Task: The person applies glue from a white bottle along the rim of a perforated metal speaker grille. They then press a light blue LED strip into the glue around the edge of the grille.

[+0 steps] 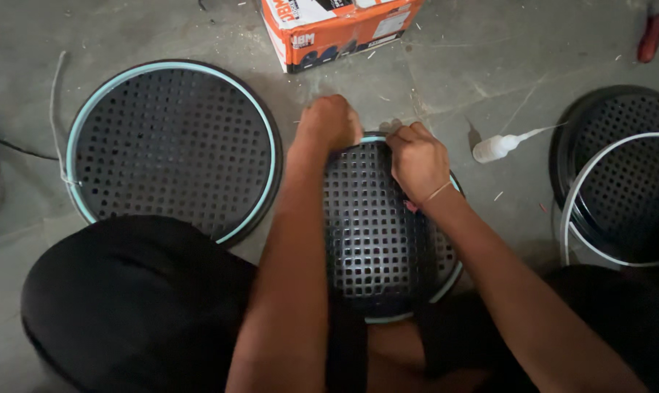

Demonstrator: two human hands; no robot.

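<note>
Pressing pale teal trim [377, 138] onto the far rim of the black perforated grille [380, 225] on the lap, left hand [332, 122] fisted, right hand [417, 156] pinching; finished grille [171, 149] lying alongside, another [620, 175] awaiting seating.

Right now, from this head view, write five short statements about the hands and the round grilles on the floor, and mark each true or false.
1. Both hands press on the far rim of the middle grille. True: the left hand and right hand sit on its teal edge.
2. The left grille has a red rim. False: its rim is teal.
3. A white squeeze bottle lies on the floor right of the hands. True.
4. The cardboard box sits on the middle grille. False: it stands on the floor beyond it.
5. The right grille is held by a hand. False: no hand touches it.
</note>
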